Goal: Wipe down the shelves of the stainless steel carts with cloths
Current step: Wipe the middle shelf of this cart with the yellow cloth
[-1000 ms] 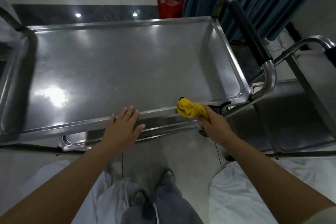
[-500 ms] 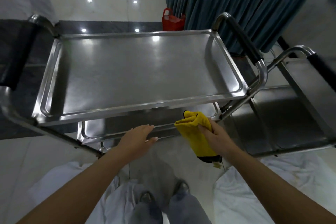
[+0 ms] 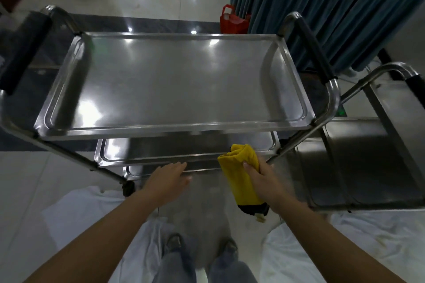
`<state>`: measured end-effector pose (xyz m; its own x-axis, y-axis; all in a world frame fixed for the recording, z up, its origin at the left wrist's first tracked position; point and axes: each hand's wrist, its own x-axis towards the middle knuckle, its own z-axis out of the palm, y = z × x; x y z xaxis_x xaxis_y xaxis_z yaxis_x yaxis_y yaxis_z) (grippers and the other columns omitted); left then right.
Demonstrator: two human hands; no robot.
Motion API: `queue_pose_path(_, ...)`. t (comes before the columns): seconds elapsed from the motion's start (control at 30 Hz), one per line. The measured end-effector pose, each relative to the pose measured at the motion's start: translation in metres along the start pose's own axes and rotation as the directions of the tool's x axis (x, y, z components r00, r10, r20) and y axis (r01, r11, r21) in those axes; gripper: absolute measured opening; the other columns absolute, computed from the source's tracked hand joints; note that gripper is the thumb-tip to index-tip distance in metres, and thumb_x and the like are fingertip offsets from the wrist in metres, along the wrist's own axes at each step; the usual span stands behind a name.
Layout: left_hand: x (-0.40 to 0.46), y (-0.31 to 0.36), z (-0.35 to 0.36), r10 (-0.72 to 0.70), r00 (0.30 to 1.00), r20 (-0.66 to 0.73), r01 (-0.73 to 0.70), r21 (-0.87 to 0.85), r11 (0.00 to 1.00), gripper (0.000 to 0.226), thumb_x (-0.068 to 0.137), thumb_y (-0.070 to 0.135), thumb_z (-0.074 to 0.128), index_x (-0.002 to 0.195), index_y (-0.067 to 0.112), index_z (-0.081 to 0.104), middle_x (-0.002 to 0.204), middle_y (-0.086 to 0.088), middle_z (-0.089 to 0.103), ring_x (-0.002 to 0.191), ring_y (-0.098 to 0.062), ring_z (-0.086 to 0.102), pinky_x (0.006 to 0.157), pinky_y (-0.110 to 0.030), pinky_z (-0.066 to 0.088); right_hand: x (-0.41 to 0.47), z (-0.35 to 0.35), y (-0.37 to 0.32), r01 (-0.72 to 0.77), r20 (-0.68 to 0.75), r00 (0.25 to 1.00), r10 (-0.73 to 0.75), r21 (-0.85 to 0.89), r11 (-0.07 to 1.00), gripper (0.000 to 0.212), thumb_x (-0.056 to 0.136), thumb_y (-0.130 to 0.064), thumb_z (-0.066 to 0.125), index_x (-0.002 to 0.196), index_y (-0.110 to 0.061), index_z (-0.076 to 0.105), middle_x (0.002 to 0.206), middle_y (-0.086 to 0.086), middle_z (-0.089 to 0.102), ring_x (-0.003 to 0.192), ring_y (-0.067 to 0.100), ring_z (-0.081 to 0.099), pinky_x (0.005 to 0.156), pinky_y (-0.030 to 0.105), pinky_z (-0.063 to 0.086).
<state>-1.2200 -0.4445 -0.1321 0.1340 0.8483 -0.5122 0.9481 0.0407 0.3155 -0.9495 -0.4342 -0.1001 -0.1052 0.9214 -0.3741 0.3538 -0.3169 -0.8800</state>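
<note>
Steel cart (image 3: 174, 85), glossy tiled floor (image 3: 27, 179).
Right hand (image 3: 264, 181) gripping yellow cloth (image 3: 241, 174); left hand (image 3: 167, 179) beside it, fingers straight, empty.

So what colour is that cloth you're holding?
Bright yellow, with a black bit at the bottom end. The cloth shows clearly in the head view, held in the right hand.

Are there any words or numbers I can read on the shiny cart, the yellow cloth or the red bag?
None can be read.
Small pale tag at the dark end of the rolled yellow cloth: too small and blurred.
Red bag on the floor: a pale patch, blurred.
Stainless steel cart's top shelf: no writing shows.
</note>
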Motion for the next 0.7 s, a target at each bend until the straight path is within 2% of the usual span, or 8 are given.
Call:
queue_pose_path(0.1, 0.012, 0.004, 0.018, -0.069, 0.996, 0.058, 0.064, 0.086, 0.994, 0.06, 0.099, 0.049, 0.037, 0.15, 0.018, 0.03, 0.154, -0.002, 0.035, 0.141, -0.02, 0.033, 0.114, -0.043, 0.028, 0.012, -0.015, 0.038, -0.005, 0.004, 1.0, 0.005, -0.02, 1.0, 0.037, 0.097, -0.028, 0.051, 0.134, -0.031, 0.05, 0.13, -0.016, 0.056, 0.12, 0.007, 0.052, 0.104, 0.039, 0.042)
queue_pose_path(0.2, 0.031, 0.007, 0.041, -0.082, 0.995, 0.053, 0.071, 0.184, 0.98, 0.055, 0.1, 0.047, 0.037, 0.147, 0.019, 0.035, 0.15, -0.003, 0.041, 0.137, -0.021, 0.039, 0.11, -0.038, 0.032, 0.027, -0.025, 0.076, -0.035, -0.032, 0.999, 0.034, -0.01, 0.999, 0.04, 0.097, -0.026, 0.051, 0.137, -0.024, 0.048, 0.132, -0.012, 0.055, 0.121, 0.007, 0.052, 0.107, 0.039, 0.041)
queue_pose_path(0.3, 0.058, 0.004, 0.065, -0.109, 0.992, 0.058, 0.097, 0.185, 0.978, 0.058, 0.1, 0.048, 0.036, 0.149, 0.019, 0.031, 0.155, -0.003, 0.034, 0.141, -0.02, 0.031, 0.114, -0.04, 0.027, 0.054, -0.032, 0.115, -0.133, -0.137, 0.982, 0.129, -0.019, 0.991, 0.038, 0.097, -0.035, 0.048, 0.134, -0.026, 0.05, 0.123, -0.008, 0.058, 0.113, 0.015, 0.054, 0.094, 0.036, 0.046)
queue_pose_path(0.37, 0.085, 0.0, 0.08, -0.117, 0.991, 0.062, 0.104, 0.179, 0.978, 0.06, 0.099, 0.049, 0.036, 0.151, 0.02, 0.027, 0.157, -0.004, 0.029, 0.144, -0.022, 0.026, 0.116, -0.042, 0.022, 0.078, -0.034, 0.139, -0.162, -0.252, 0.956, 0.15, -0.028, 0.986, 0.036, 0.097, -0.038, 0.046, 0.13, -0.025, 0.051, 0.111, -0.004, 0.059, 0.103, 0.017, 0.055, 0.078, 0.028, 0.043)
queue_pose_path(0.4, 0.1, -0.002, 0.088, -0.116, 0.992, 0.057, 0.102, 0.202, 0.974, 0.06, 0.099, 0.049, 0.036, 0.151, 0.02, 0.026, 0.157, -0.005, 0.028, 0.144, -0.023, 0.026, 0.117, -0.042, 0.02, 0.091, -0.034, 0.149, -0.158, -0.295, 0.945, 0.144, -0.026, 0.987, 0.037, 0.097, -0.04, 0.046, 0.131, -0.026, 0.049, 0.109, -0.002, 0.058, 0.099, 0.017, 0.054, 0.076, 0.027, 0.04)
queue_pose_path(0.5, 0.146, -0.01, 0.12, -0.082, 0.992, -0.092, 0.108, 0.333, 0.937, 0.063, 0.098, 0.055, 0.026, 0.152, 0.022, 0.025, 0.159, -0.005, 0.023, 0.147, -0.026, 0.019, 0.118, -0.044, 0.01, 0.134, -0.022, 0.179, -0.046, -0.354, 0.935, 0.023, -0.056, 0.997, 0.04, 0.095, -0.048, 0.047, 0.133, -0.035, 0.045, 0.112, -0.011, 0.057, 0.102, 0.014, 0.055, 0.086, 0.03, 0.04)
queue_pose_path(0.57, 0.181, -0.016, 0.141, -0.065, 0.971, -0.229, 0.134, 0.3, 0.944, 0.068, 0.095, 0.059, 0.017, 0.152, 0.022, 0.025, 0.161, -0.004, 0.016, 0.149, -0.023, 0.007, 0.119, -0.048, -0.001, 0.168, -0.008, 0.2, 0.044, -0.354, 0.93, -0.099, -0.16, 0.986, 0.041, 0.096, -0.041, 0.048, 0.137, -0.034, 0.043, 0.121, -0.014, 0.058, 0.11, 0.013, 0.056, 0.091, 0.027, 0.04)
queue_pose_path(0.7, 0.254, -0.028, 0.176, 0.011, 0.93, -0.367, 0.084, 0.243, 0.966, 0.065, 0.098, 0.054, 0.032, 0.153, 0.021, 0.023, 0.162, -0.004, 0.013, 0.15, -0.022, 0.003, 0.119, -0.048, 0.003, 0.227, 0.032, 0.233, 0.238, -0.225, 0.91, -0.347, -0.401, 0.885, 0.041, 0.097, -0.03, 0.05, 0.137, -0.028, 0.047, 0.129, -0.003, 0.061, 0.12, 0.02, 0.055, 0.104, 0.039, 0.04)
